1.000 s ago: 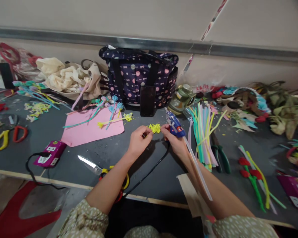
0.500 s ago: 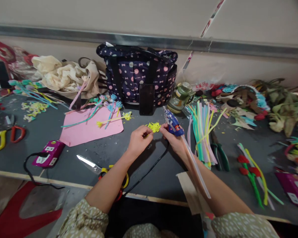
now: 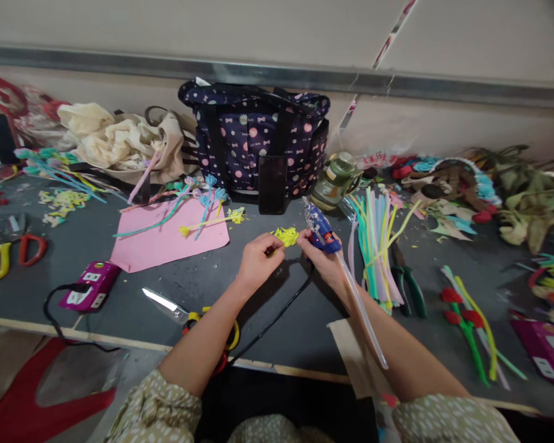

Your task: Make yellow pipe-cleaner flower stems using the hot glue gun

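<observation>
Glue gun [image 3: 322, 231], held in the curled right hand [image 3: 322, 257], with its nozzle facing away; a yellow cluster [image 3: 287, 236] sits between both hands. Left hand [image 3: 260, 263]: thumb and fingertips nearly together at the cluster's edge; whether they grip it, I cannot tell. Stemmed flowers [image 3: 211, 195] by the pink sheet [image 3: 150, 253] look made up; bundled stems [image 3: 377, 246] appear unused. Behind, cream cloth [image 3: 115, 147] fills a beige bag [image 3: 179, 143]; the dark patterned bag's [image 3: 240, 147] contents are hidden.

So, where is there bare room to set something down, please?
Between the left purple box and the long-bladed scissors; a narrower patch lies between the green pliers and red flowers. The back is crowded around the navy bag and flask.
</observation>
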